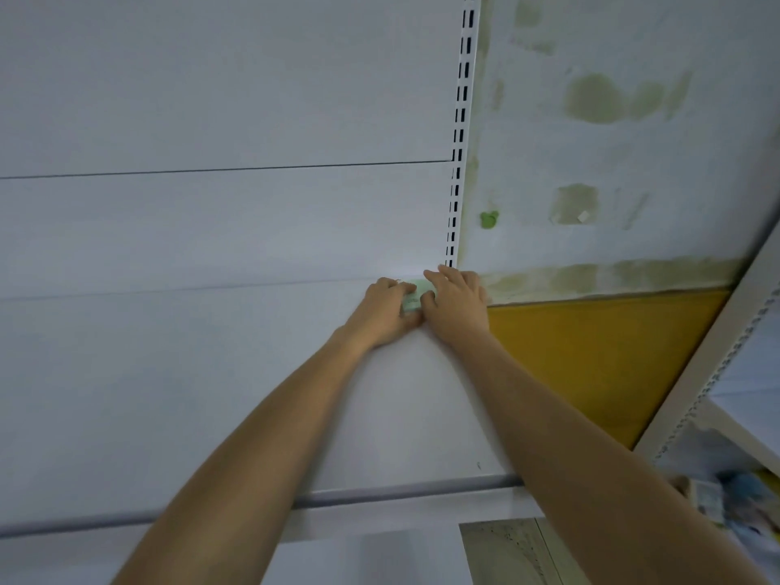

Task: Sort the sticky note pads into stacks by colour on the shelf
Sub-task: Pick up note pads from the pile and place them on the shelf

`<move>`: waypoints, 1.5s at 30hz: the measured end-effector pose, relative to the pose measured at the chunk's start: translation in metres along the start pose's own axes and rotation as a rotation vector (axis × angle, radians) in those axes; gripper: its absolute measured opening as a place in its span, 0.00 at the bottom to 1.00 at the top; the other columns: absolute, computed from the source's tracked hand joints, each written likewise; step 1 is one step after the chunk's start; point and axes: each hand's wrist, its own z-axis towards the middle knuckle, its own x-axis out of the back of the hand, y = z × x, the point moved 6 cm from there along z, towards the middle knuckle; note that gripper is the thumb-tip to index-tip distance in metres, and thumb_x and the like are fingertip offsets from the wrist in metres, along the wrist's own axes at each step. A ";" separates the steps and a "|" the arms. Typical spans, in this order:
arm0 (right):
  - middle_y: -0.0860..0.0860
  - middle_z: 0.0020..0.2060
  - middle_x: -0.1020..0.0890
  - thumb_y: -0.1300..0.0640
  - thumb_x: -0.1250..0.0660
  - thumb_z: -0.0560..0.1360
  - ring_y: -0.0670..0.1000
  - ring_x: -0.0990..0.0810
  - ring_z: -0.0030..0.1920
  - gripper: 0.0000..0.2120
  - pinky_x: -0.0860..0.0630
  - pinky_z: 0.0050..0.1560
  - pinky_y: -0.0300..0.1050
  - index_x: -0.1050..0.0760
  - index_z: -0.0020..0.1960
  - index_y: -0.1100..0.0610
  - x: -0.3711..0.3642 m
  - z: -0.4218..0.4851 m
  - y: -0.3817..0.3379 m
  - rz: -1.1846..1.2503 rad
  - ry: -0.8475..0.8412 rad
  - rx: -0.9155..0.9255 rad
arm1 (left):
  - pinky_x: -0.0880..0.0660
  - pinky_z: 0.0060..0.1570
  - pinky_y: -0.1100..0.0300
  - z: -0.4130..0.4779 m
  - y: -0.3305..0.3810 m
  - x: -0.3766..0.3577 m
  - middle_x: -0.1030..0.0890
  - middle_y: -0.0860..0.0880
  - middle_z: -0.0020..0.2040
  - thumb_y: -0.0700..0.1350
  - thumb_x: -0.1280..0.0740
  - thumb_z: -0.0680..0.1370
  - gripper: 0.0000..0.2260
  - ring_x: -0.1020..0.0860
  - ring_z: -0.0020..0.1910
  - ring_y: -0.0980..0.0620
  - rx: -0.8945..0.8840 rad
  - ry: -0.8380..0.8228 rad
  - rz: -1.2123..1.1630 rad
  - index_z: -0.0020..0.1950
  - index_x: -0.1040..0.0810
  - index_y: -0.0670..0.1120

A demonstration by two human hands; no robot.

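At the far right back corner of the white shelf point(202, 394), close under the slotted upright point(461, 120), sits a pale green sticky note pad point(413, 295); only a sliver of it shows between the hands, so I cannot tell whether it is one pad or a small stack. The left hand point(382, 311) grips its left side with curled fingers; the right hand point(456, 301) lies over its right side with fingers nearly straight and the thumb on the pad's top, pressing rather than clutching. Both forearms reach well in across the shelf's front rail point(380, 496).

The step looks like squaring up the green pile in its corner. To do it well, the left hand should hold the base steady while the right hand's flat fingers nudge the edges flush, sliding the pile back until it meets the back panel point(219, 230); light pressure is best, since loose paper sheets curl or fan if squeezed; letting go with one hand at a time should stop the top pad skewing.

No pads of another colour are in view; they likely lie outside the frame. Beyond the upright is a stained wall point(599, 99) above a yellow panel point(591, 356), with a neighbouring rack point(728, 352) at the right edge.
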 end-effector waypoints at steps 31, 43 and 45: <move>0.51 0.73 0.36 0.47 0.49 0.79 0.55 0.37 0.70 0.22 0.40 0.69 0.50 0.42 0.73 0.50 -0.185 -0.143 -0.531 -0.095 -0.354 0.935 | 0.31 0.60 0.45 -0.340 -0.395 0.382 0.30 0.38 0.68 0.49 0.47 0.81 0.20 0.32 0.66 0.39 0.499 0.388 0.632 0.71 0.38 0.44; 0.55 0.71 0.35 0.47 0.48 0.79 0.59 0.37 0.69 0.23 0.40 0.70 0.52 0.40 0.72 0.52 -0.306 -0.050 -0.654 0.090 -0.429 0.693 | 0.33 0.63 0.47 -0.410 -0.560 0.468 0.29 0.41 0.67 0.52 0.46 0.80 0.19 0.33 0.66 0.41 0.675 0.398 0.534 0.69 0.34 0.47; 0.56 0.72 0.37 0.47 0.49 0.79 0.61 0.40 0.71 0.24 0.42 0.71 0.55 0.43 0.73 0.52 -0.328 -0.034 -0.663 0.031 -0.460 0.658 | 0.33 0.63 0.50 -0.404 -0.574 0.465 0.27 0.42 0.64 0.54 0.44 0.79 0.19 0.32 0.65 0.43 0.615 0.289 0.481 0.67 0.29 0.49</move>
